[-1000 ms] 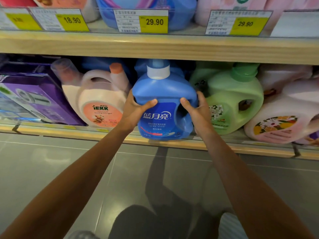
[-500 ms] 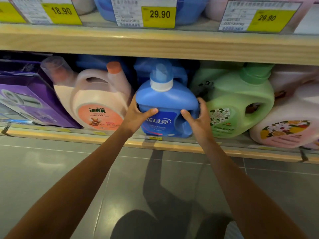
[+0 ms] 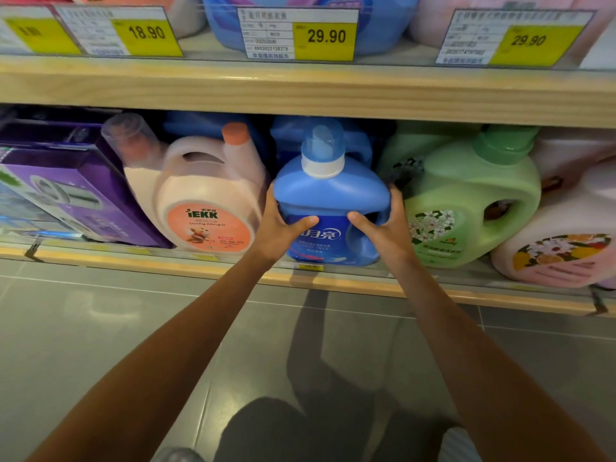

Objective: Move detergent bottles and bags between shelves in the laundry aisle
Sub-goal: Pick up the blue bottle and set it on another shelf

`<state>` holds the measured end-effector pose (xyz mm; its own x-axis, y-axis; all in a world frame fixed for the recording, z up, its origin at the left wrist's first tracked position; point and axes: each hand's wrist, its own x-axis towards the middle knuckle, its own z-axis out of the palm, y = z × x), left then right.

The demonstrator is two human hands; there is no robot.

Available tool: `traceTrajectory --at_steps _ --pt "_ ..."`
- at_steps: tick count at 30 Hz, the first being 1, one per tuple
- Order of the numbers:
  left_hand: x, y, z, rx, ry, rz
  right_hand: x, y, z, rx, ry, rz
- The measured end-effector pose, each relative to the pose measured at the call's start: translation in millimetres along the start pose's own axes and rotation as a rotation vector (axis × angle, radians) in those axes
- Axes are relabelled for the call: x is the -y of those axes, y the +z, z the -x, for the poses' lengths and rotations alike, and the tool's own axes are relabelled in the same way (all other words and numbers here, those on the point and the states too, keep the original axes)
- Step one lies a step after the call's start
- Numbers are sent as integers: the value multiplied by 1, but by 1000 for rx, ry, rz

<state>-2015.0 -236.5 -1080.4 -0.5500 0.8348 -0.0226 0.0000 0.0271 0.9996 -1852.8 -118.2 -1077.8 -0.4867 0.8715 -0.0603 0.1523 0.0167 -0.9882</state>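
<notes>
A blue detergent bottle [image 3: 330,195] with a white collar and clear blue cap stands upright at the front of the lower shelf [image 3: 333,281]. My left hand [image 3: 280,228] grips its left side, thumb across the label. My right hand [image 3: 383,228] grips its right side at the handle hole. More blue bottles [image 3: 360,141] stand in the dark behind it.
A peach IEKK jug [image 3: 206,198] leans at its left, with a purple box [image 3: 66,191] beyond. A green jug [image 3: 473,198] and a pink jug [image 3: 566,241] sit at its right. The upper shelf [image 3: 300,91] carries price tags and more bottles. Grey floor tiles lie below.
The blue bottle has gone from hanging in front of the shelf edge to standing on the lower shelf, pushed back between the peach and green jugs. Both hands kept their hold.
</notes>
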Motion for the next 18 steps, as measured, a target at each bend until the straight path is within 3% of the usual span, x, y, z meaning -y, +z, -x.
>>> traceTrajectory --at_steps 18 --pt "-1 -4 -11 -69 -84 29 1 13 -12 -7 -5 -79"
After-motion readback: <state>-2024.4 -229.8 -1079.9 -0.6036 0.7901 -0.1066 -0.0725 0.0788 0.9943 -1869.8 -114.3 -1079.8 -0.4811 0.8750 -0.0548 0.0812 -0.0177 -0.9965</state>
